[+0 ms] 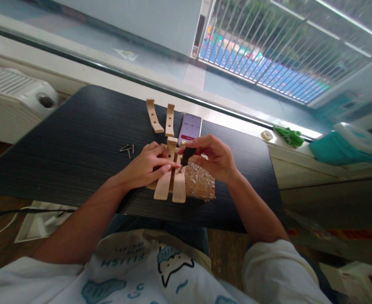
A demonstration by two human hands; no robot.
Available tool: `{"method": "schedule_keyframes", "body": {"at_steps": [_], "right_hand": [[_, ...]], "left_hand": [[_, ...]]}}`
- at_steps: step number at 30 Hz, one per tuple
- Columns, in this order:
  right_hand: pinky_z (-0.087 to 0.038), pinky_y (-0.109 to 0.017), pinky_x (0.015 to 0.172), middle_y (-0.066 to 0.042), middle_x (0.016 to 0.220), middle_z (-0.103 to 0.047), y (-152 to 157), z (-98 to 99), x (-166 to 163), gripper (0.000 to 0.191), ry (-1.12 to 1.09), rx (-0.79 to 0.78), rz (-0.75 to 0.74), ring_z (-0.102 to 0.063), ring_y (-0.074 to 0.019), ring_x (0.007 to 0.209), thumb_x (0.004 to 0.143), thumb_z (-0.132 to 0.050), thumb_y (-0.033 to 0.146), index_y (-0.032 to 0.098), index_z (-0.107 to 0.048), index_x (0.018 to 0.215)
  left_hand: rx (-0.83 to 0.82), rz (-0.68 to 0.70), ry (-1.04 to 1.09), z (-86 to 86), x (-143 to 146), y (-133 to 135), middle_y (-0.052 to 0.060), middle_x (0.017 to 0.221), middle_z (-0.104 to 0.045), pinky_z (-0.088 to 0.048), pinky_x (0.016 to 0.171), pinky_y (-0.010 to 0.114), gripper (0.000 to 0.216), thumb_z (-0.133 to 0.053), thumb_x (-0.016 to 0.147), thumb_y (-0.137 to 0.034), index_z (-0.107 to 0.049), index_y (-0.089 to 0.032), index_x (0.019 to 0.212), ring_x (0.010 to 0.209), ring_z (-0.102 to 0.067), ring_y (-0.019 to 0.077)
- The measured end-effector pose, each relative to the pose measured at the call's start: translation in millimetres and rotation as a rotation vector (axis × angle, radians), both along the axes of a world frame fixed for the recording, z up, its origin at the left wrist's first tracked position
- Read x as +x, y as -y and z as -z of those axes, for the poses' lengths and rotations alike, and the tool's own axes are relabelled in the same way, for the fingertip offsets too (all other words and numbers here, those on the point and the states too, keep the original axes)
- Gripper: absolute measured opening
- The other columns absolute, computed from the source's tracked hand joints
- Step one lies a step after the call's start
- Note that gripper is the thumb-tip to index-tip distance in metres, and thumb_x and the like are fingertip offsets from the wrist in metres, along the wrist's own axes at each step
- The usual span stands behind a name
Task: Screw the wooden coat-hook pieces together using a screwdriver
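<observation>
My right hand [213,156] is closed around the black handle of a screwdriver [187,156]. The tool's tip points down at a hole in the right one of two pale wooden pieces [179,188]. Fingers stretched out, my left hand [151,164] rests on the left wooden piece [163,185], its fingertips reaching to the right piece beside the screwdriver. Both pieces lie side by side on a brown block [201,181] wrapped in clear bubble wrap. My fingers hide part of the pieces.
Two curved wooden pieces with holes, one left [153,116] and one right [170,120], lie farther back on the dark table [78,147]. Several screws [128,149] lie to the left. A phone [190,126] showing a timer is behind my hands. Tape [266,135] and a green cloth [289,137] lie on the sill.
</observation>
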State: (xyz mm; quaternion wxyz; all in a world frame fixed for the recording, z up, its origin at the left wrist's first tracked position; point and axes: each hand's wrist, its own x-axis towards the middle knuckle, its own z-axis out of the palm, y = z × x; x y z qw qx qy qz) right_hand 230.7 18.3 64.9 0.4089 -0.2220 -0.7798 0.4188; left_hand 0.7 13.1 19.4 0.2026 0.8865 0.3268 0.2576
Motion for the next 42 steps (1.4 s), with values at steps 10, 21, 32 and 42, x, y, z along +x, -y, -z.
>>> {"method": "schedule_keyframes", "body": {"at_steps": [10,21,32,42], "right_hand": [[-0.034,-0.023,0.049,0.007,0.069,-0.053,-1,-0.2,-7,0.029,-0.032,0.099,0.139,-0.04,-0.0055,0.055,0.082,-0.069,0.041,0.024,-0.06,0.105],[-0.029,-0.021,0.046,0.007,0.074,-0.053,1,3.1,-9,0.029,-0.073,0.217,0.22,-0.036,-0.0042,0.053,0.077,-0.075,0.026,0.026,-0.06,0.102],[-0.032,-0.021,0.047,0.007,0.074,-0.051,3,1.2,-13,0.03,-0.076,0.328,0.256,-0.037,-0.0041,0.053,0.077,-0.075,0.025,0.024,-0.057,0.1],[-0.039,-0.024,0.052,0.006,0.08,-0.055,8,4.0,-14,0.033,-0.015,0.272,0.324,-0.04,-0.0058,0.055,0.079,-0.072,0.028,0.027,-0.053,0.106]], "left_hand": [[0.011,0.002,0.002,2.1,-1,0,0.006,0.095,-0.055,-0.036,0.09,0.04,0.038,-0.038,0.097,-0.033,-0.074,-0.023,0.106,0.093,-0.045,0.0226],[-0.011,0.002,0.015,0.2,0,0,0.006,0.092,-0.054,-0.035,0.091,0.041,0.038,-0.039,0.096,-0.033,-0.075,-0.023,0.104,0.092,-0.045,0.0227],[-0.015,0.002,0.015,1.0,1,0,0.006,0.092,-0.054,-0.036,0.091,0.04,0.038,-0.04,0.096,-0.033,-0.075,-0.024,0.105,0.092,-0.044,0.0225],[-0.014,-0.003,-0.01,2.4,0,0,0.006,0.095,-0.055,-0.037,0.093,0.042,0.039,-0.037,0.097,-0.034,-0.074,-0.024,0.107,0.094,-0.044,0.0224]]}}
